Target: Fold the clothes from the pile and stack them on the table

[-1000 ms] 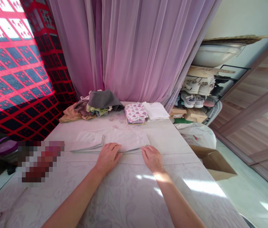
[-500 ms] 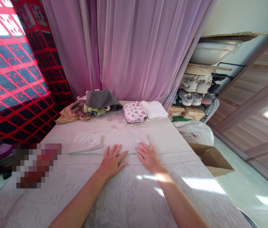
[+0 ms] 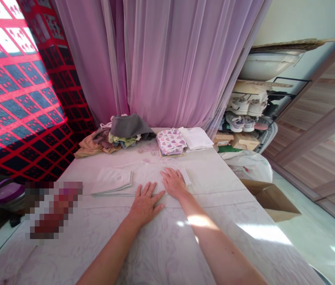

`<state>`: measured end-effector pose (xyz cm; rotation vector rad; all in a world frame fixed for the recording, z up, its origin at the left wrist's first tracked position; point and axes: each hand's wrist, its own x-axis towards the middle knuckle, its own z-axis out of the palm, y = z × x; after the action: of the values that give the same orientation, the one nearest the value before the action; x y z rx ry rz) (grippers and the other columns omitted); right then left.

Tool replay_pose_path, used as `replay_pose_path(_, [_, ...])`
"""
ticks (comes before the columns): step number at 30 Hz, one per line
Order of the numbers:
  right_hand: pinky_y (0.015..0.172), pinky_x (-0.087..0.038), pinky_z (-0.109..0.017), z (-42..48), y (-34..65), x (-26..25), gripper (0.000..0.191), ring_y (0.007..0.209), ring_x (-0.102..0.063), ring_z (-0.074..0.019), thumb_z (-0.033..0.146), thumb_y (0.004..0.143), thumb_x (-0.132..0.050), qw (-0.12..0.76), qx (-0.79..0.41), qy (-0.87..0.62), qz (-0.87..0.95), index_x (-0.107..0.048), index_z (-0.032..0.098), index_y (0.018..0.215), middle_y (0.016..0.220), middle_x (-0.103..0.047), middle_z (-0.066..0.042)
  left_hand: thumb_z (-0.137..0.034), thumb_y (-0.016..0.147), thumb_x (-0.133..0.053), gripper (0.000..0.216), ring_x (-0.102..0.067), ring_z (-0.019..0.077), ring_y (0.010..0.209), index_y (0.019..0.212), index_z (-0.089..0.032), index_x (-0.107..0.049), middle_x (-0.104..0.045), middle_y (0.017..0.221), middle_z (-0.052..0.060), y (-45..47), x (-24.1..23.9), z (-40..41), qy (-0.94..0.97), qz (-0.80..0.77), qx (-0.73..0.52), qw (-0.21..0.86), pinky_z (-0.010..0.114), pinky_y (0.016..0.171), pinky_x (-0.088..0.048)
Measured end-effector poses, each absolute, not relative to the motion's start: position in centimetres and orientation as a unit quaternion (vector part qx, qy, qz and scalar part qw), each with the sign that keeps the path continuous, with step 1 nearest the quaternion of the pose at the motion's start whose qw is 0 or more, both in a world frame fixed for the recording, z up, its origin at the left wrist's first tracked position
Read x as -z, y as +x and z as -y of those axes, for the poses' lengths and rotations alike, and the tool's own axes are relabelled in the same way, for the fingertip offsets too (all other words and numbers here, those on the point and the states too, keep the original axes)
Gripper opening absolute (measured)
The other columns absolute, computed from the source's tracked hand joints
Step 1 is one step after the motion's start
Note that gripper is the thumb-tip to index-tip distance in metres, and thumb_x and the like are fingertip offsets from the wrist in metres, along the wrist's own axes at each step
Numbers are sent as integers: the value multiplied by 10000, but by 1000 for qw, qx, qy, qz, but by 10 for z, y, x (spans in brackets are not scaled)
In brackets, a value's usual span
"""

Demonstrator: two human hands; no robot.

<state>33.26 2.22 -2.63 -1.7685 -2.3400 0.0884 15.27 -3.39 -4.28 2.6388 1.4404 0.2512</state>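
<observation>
A pale, finely striped piece of clothing [image 3: 143,172] lies flat on the cloth-covered table [image 3: 215,174], with a folded-over section at its left end; its exact kind cannot be made out. My left hand [image 3: 145,204] rests open at its near edge, fingers spread and fingertips on the fabric. Flat on the right part of the garment is my right hand [image 3: 174,183], its fingers stretched out. Neither hand grips anything.
Crumpled clothes [image 3: 126,130] are heaped at the back left. Beside them sit folded heart-print fabric [image 3: 172,141] and folded white fabric [image 3: 198,138]. A blurred-out patch [image 3: 56,209] covers something at left. Right of the table stand a cardboard box [image 3: 270,198] and a shoe rack [image 3: 244,107].
My right hand has slid left and slightly away from me over the garment, nearer my left hand. My left hand stays at the near edge. The whole view has shifted slightly.
</observation>
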Motion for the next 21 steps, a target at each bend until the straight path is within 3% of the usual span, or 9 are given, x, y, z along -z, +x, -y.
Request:
replay_pose_path(7, [1141,-153,-458,-24,334,26,470,1405,-278,-218,366,976,-320,49,-42,-628,776,-433,269,1422,1533,-349,-59,-612,906,-391,540,-268,325,1421,1410,-420,-414,-307,1559,57,153,40,35,872,-479,-75,69,598,1120,-163])
replay_pose_path(18, [1139,-117,-520,-24,329,35,500,1424,-236,-240,419,971,-324,56,-25,-653,755,-405,267,1440,1554,-299,-83,-595,904,-419,507,-283,333,1415,1377,-419,-465,-336,1544,61,151,40,35,876,-464,-99,88,618,1110,-182])
replay_pose_path(21, [1139,-119,-513,-23,330,36,497,1420,-243,-238,421,974,-318,64,-25,-653,754,-411,263,1437,1549,-311,-84,-516,915,-457,452,-316,317,1401,1342,-385,-520,-389,1515,65,147,37,36,877,-456,-117,101,592,1108,-230])
